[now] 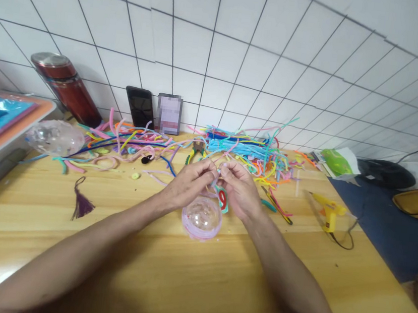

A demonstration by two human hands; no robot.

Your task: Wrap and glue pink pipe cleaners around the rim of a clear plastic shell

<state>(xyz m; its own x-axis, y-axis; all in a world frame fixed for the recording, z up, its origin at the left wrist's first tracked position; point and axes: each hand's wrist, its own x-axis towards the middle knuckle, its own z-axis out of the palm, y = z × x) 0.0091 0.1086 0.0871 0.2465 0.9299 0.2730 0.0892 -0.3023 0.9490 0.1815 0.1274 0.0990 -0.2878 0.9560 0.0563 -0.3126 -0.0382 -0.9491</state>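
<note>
My left hand (192,182) and my right hand (239,190) meet over the middle of the table, fingertips pinched together. Between them shows a short pale lilac pipe cleaner (214,178), mostly covered by the fingers. Just below, on the wood, sits a clear plastic dome (202,214) with pink and lilac pipe cleaner around its rim. A red and teal handle loop (223,199) lies beside my right hand, the rest of that tool being hidden. Behind my left hand are pliers (196,151) with yellow and green handles.
Colourful pipe cleaners (240,147) heap along the wall. A yellow glue gun (328,209) with its cord lies right, near a cutter (277,205). Leftward are a purple tassel (83,202), a clear plastic piece (57,138) and a red flask (68,91). Two phones (141,107) lean on the wall.
</note>
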